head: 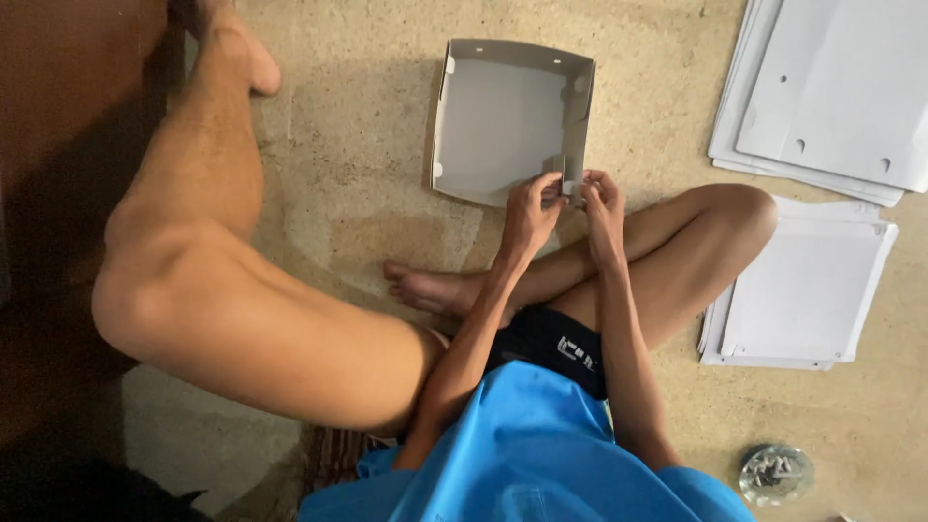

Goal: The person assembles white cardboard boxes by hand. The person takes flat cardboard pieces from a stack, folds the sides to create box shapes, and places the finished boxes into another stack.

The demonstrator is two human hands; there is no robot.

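Note:
A shallow white cardboard box point(498, 121) with raised walls lies on the sandy-coloured floor in front of me. My left hand point(534, 208) pinches the box's near right corner. My right hand point(601, 198) grips the same corner from the other side, fingers on the small flap there. Both hands touch the box at that corner, and the flap between the fingers is partly hidden. I sit on the floor with my legs folded beneath my arms.
Two stacks of flat white cardboard sheets lie on the floor: one at the top right point(831, 87), another at the right point(802, 290). A small round glass dish point(775, 474) sits at the lower right. A dark brown wall point(58, 193) runs along the left.

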